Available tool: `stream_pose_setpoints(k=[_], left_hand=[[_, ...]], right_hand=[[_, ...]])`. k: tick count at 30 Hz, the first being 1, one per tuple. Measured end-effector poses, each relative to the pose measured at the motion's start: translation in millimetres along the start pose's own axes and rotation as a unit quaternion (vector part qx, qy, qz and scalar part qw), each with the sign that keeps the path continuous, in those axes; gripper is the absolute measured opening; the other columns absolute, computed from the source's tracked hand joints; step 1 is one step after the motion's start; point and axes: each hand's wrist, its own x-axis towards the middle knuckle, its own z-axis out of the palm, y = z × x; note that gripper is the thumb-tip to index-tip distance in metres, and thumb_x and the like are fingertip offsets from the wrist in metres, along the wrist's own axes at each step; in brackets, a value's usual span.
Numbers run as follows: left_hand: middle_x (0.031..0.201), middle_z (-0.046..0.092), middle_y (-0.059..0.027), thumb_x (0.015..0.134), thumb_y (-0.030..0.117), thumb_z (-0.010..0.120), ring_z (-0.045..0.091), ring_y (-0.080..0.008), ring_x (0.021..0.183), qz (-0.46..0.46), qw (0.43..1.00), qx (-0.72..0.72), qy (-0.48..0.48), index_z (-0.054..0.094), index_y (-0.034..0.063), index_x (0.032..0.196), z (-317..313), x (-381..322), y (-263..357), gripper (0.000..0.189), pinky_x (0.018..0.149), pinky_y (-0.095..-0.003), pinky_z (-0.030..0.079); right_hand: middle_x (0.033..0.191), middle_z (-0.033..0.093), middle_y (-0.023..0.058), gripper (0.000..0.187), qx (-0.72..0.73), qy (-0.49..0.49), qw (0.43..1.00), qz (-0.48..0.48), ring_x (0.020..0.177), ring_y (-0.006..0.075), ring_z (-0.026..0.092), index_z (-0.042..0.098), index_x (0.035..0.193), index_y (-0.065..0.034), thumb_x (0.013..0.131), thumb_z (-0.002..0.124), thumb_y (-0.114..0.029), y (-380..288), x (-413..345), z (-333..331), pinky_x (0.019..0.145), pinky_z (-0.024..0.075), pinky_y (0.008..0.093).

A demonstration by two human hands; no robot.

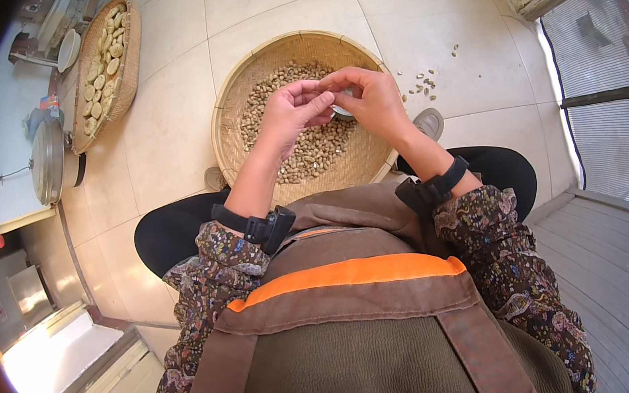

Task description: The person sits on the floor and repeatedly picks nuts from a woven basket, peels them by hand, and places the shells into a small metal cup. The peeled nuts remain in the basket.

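Observation:
A round woven bamboo tray [226, 82] rests before me, low between my knees, with a heap of small brown-green seeds or nuts in shells [309, 161] in it. Over the heap my left hand [298, 113] and my right hand [370, 98] meet at the fingertips, thumbs and fingers pinched together. Anything small between the fingers is hidden. Below my right hand, partly covered by it, is a small round dish or lid [344, 113] with a dark rim. A dark strap with a black box sits on each wrist.
Several loose shelled pieces [425, 84] lie on the tiled floor right of the tray. At the upper left stands an oval basket [135, 59] of pale round flat pieces, near a lidded metal pot [47, 161]. My shoe [429, 123] is beside the tray's right rim.

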Motion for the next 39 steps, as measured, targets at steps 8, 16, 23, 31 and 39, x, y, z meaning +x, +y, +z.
stream_pose_setpoints(k=[8, 16, 23, 31, 39], left_hand=[[0.089, 0.072, -0.0082, 0.092, 0.014, 0.069, 0.069, -0.0133, 0.075, 0.048, 0.996, 0.075, 0.018, 0.070, -0.0005, 0.109, 4, 1, -5, 0.023, 0.069, -0.0265, 0.059], [0.087, 0.070, -0.0056, 0.094, 0.016, 0.066, 0.067, -0.0125, 0.076, 0.012, 0.997, -0.051, 0.049, 0.069, 0.0008, 0.104, 7, 4, -18, 0.018, 0.072, -0.0290, 0.060], [0.092, 0.069, -0.0067, 0.094, 0.015, 0.066, 0.068, -0.0150, 0.083, -0.022, 0.982, -0.175, 0.071, 0.068, 0.0032, 0.103, 10, 8, -20, 0.015, 0.077, -0.0316, 0.060], [0.101, 0.069, -0.0094, 0.096, 0.014, 0.062, 0.068, -0.0189, 0.090, -0.054, 0.984, -0.165, 0.050, 0.066, 0.0006, 0.110, 12, 6, -17, 0.019, 0.084, -0.0337, 0.060], [0.109, 0.068, -0.0088, 0.098, 0.013, 0.059, 0.068, -0.0191, 0.097, -0.065, 0.978, -0.197, -0.025, 0.065, 0.0019, 0.116, 2, 8, -18, 0.022, 0.089, -0.0333, 0.058]], right_hand=[[0.072, 0.070, 0.0045, 0.014, 0.076, -0.005, 0.997, 0.031, 0.061, 0.0077, 0.057, 0.076, 0.092, -0.0063, 0.078, 0.074, -0.004, 16, -1, 5, 0.059, 0.0475, 0.0256], [0.083, 0.072, 0.0028, 0.006, 0.246, 0.013, 0.965, 0.094, 0.069, 0.0051, 0.060, 0.071, 0.088, -0.0024, 0.082, 0.071, 0.001, 17, -3, 10, 0.064, 0.0491, 0.0205], [0.079, 0.071, 0.0003, 0.009, 0.152, 0.066, 0.981, 0.098, 0.066, 0.0043, 0.060, 0.070, 0.088, -0.0063, 0.081, 0.069, 0.000, 10, -2, 13, 0.058, 0.0459, 0.0217], [0.077, 0.068, 0.0061, 0.004, -0.170, 0.114, 0.952, -0.229, 0.068, 0.0230, 0.066, 0.068, 0.086, -0.0128, 0.083, 0.065, -0.010, 0, -6, 8, 0.056, 0.0513, 0.0343], [0.078, 0.068, 0.0063, 0.006, -0.190, 0.087, 0.947, -0.244, 0.071, 0.0249, 0.067, 0.067, 0.088, -0.0137, 0.085, 0.063, -0.011, 2, -6, 5, 0.057, 0.0522, 0.0357]])
